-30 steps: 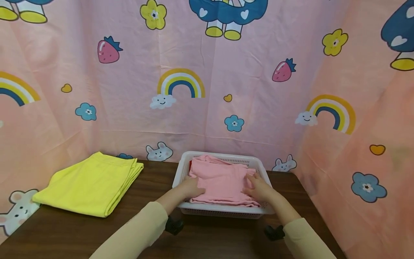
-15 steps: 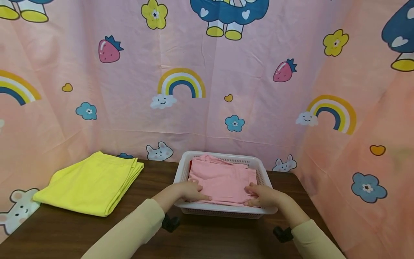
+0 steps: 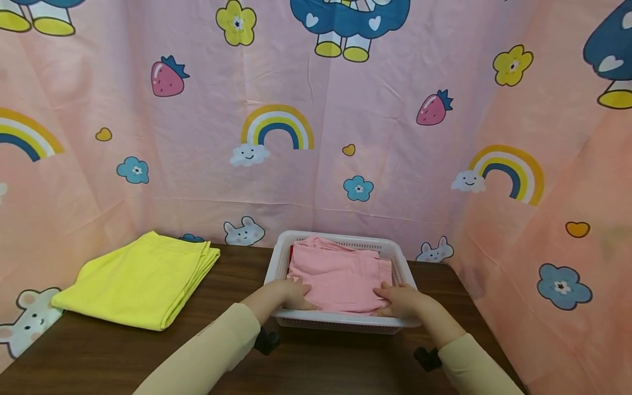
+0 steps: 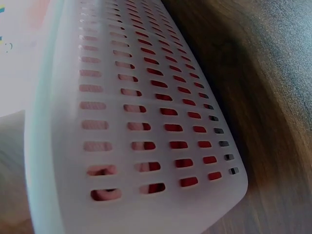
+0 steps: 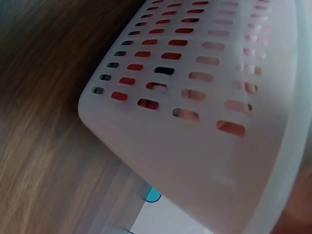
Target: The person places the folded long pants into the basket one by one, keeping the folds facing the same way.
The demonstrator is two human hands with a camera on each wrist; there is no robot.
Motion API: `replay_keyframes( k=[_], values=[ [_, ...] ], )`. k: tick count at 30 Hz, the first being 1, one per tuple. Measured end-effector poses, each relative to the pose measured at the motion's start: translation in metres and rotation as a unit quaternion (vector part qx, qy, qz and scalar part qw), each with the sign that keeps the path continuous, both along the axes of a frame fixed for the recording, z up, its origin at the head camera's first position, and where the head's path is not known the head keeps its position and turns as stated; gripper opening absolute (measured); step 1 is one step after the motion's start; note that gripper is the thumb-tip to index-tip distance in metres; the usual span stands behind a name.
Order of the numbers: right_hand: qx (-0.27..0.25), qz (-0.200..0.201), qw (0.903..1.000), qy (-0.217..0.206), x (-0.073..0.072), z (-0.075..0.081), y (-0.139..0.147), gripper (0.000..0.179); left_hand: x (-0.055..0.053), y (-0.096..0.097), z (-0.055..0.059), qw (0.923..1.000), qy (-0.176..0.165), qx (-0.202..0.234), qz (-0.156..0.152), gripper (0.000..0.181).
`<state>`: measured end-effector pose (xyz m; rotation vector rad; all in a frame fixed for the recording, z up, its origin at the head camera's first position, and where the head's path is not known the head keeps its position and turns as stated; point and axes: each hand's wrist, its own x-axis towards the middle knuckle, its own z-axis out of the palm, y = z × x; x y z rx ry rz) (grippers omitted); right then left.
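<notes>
- The folded pink cloth (image 3: 340, 274) is seen lower centre of the frame, lying in the white basket (image 3: 345, 317), its longer axis run left to right, alongside the basket's long rim.
- Red fabric (image 4: 169, 111) is glimpsed beneath, through the slots.
- The cloth is flanked at its near corners: the left side is touched by the left grip (image 3: 291, 294), the right by the right grip (image 3: 404, 300); neither is clearly nearer.
- Both are held open, fingers loosely extended; no curl round the cloth is seen.
- The folded yellow cloth (image 3: 140, 280) is placed on the counter (image 3: 345, 359), left of frame, nearer the left grip but well apart.
</notes>
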<state>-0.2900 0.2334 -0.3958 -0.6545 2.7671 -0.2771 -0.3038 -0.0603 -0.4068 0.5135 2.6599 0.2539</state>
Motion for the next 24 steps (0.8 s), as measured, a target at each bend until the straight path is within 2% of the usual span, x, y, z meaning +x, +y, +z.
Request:
replay_keyframes(
  k=[2,7,15,19,24],
  values=[
    [0.003,0.0,1.0,-0.007,0.0,0.0,0.0,0.071,0.0,0.001,-0.001,1.0,-0.003,-0.003,-0.001,0.073],
    [-0.001,-0.013,0.9992,-0.039,-0.001,0.003,0.002,0.074,-0.001,-0.002,0.001,0.9994,-0.025,0.022,-0.001,0.075],
    [-0.071,-0.02,0.9919,-0.103,-0.008,0.019,0.006,0.08,-0.009,-0.011,0.009,0.9956,-0.041,0.084,-0.007,0.075],
    [-0.084,-0.034,0.9916,-0.093,-0.014,0.027,0.004,0.075,-0.015,-0.014,0.017,0.9938,-0.027,0.108,-0.005,0.071],
    [-0.075,-0.034,0.9938,-0.075,-0.027,0.038,-0.002,0.064,-0.026,-0.012,0.026,0.9938,0.02,0.107,-0.024,0.067]
  ],
)
